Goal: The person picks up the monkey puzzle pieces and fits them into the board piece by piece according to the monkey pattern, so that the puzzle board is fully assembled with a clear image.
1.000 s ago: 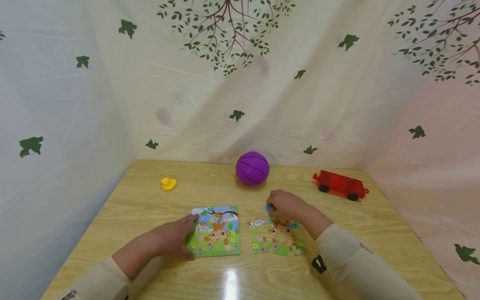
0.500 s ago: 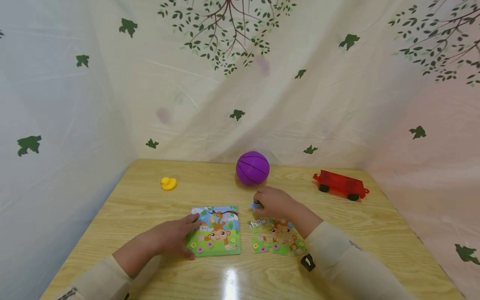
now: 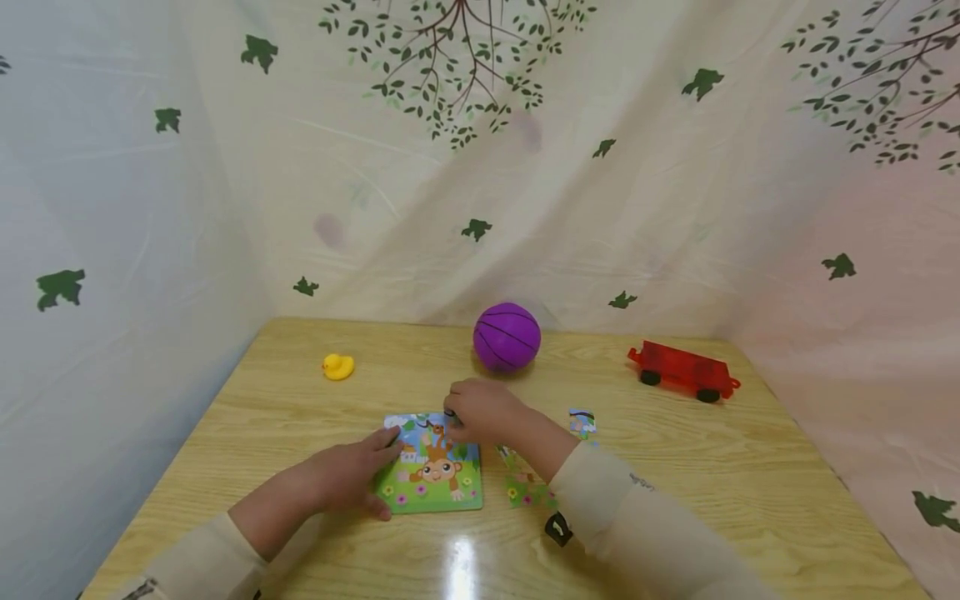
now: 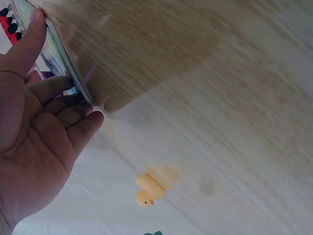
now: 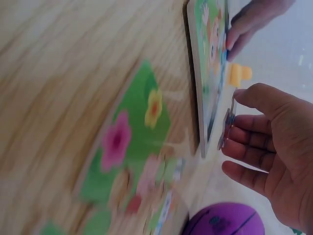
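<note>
The right hand (image 3: 483, 412) pinches a piece (image 5: 226, 129) between thumb and fingers by the board's (image 3: 431, 487) upper right corner; the left hand (image 3: 351, 473) touches its left edge, fingers loosely extended. Loose pieces (image 3: 582, 421) lie rightward.

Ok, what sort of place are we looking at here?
Probably a play table in a draped booth: leaf-printed cloth hangs behind it and on both sides, and a purple ball and a monkey picture board sit on top.
</note>
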Demonstrator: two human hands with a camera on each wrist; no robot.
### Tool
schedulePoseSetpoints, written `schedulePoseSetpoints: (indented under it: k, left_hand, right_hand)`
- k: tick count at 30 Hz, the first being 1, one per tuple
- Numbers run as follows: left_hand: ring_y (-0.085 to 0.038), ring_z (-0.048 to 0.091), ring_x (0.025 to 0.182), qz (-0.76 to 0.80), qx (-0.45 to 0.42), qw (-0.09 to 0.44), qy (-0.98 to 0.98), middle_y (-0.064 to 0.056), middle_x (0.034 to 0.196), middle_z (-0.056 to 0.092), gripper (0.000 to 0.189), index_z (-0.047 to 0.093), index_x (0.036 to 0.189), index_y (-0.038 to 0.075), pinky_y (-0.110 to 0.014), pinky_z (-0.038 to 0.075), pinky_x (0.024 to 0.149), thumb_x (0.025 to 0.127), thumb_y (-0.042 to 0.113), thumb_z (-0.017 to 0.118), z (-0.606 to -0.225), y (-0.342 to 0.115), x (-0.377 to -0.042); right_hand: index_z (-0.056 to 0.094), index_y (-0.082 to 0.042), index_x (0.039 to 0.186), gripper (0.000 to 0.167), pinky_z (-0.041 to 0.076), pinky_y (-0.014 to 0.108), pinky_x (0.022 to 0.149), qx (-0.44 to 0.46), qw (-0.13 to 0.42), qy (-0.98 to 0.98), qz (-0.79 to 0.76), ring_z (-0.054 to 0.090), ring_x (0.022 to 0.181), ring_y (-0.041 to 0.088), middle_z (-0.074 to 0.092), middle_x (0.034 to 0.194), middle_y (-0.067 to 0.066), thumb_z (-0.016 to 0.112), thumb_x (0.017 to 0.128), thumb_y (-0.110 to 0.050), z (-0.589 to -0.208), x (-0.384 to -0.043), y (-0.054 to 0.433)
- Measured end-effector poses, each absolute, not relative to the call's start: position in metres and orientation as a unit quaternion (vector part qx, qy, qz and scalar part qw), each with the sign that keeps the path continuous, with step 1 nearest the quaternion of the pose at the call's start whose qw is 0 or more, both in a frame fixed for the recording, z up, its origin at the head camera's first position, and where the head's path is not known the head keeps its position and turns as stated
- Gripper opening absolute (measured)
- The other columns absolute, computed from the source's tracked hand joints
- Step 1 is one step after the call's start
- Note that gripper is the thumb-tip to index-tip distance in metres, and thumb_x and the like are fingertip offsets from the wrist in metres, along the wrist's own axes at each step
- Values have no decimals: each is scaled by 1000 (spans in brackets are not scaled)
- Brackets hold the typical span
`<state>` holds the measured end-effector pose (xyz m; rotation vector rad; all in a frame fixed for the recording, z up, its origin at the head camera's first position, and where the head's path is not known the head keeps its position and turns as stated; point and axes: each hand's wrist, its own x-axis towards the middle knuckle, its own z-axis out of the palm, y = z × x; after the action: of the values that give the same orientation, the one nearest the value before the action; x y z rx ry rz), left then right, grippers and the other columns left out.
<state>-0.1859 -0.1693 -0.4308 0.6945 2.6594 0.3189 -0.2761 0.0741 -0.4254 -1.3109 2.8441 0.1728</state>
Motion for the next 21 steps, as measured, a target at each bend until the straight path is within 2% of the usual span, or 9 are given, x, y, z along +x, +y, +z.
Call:
schedulePoseSetpoints:
  k: [6, 13, 21]
  left_hand:
    - [-38, 35, 143, 114, 247, 188, 944, -14, 162, 23, 97, 37, 151, 8, -51, 39, 111, 75, 50, 80, -429, -170, -186]
    - [-37, 34, 143, 117, 245, 193, 943, -13, 163, 22, 98, 35, 152, 9, -51, 39, 112, 75, 51, 79, -427, -170, -185]
    - [-36, 33, 144, 122, 246, 190, 943, -13, 162, 22, 97, 35, 152, 8, -51, 39, 112, 76, 49, 80, -426, -169, -184]
  right_hand:
    - [67, -19, 101, 26, 50, 25, 69, -422, 15, 904, 68, 50, 81, 10, 56, 93, -7, 62, 92, -43, -432, -274, 49]
    - [64, -21, 95, 20, 46, 25, 64, -421, 17, 904, 76, 47, 78, 10, 52, 88, -8, 61, 92, -40, -437, -273, 36]
    - [68, -20, 98, 23, 48, 24, 68, -424, 6, 899, 110, 49, 81, 10, 54, 91, -8, 59, 93, -41, -440, -271, 30]
